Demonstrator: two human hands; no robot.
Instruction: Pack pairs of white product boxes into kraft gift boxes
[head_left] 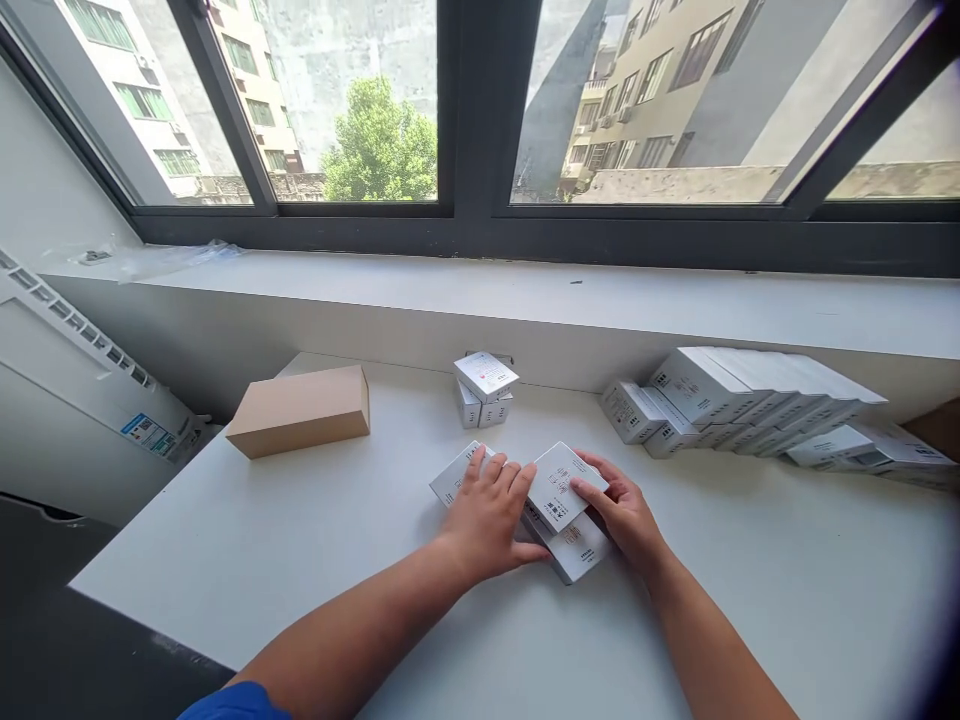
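Observation:
My right hand grips the edge of a small white printed box, with its thumb on the top face. That box lies at an angle over another white box. My left hand rests palm down over a third white box, its fingers stretched out and its thumb reaching toward the lower box. Much of this third box is hidden under the left hand. Beyond my hands, a white box sits on top of two more small white boxes.
A plain brown cardboard box lies on the white table at the left. Leaning rows of white boxes stand at the back right. Behind the table runs a window sill; clear plastic wrap lies at its left end.

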